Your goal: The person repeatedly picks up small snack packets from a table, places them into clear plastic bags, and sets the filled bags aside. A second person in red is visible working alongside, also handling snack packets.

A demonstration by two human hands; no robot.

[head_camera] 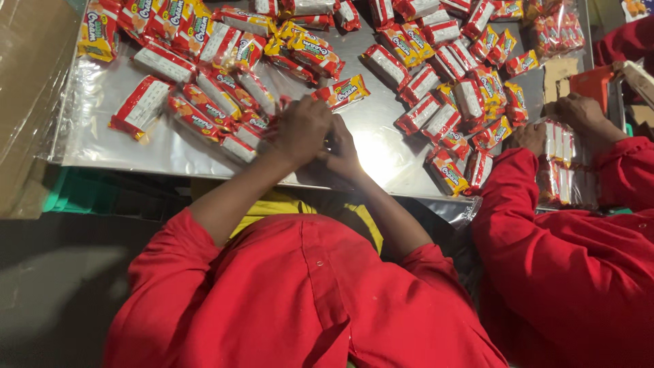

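My left hand (300,129) and my right hand (344,153) are pressed together, knuckles up, on the shiny metal table (381,146) near its front edge. Their fingers curl downward and hide whatever lies beneath them. The left hand rests against the edge of a pile of red, white and yellow snack packets (218,102). One yellow and red packet (344,92) lies just beyond both hands. More snack packets (463,102) are heaped to the right.
A co-worker in red sleeves stands at the right, with one hand (531,136) and the other hand (579,112) on a clear bag of packets (562,163). A brown cardboard box (30,88) stands at the left. A green crate (88,194) sits under the table edge.
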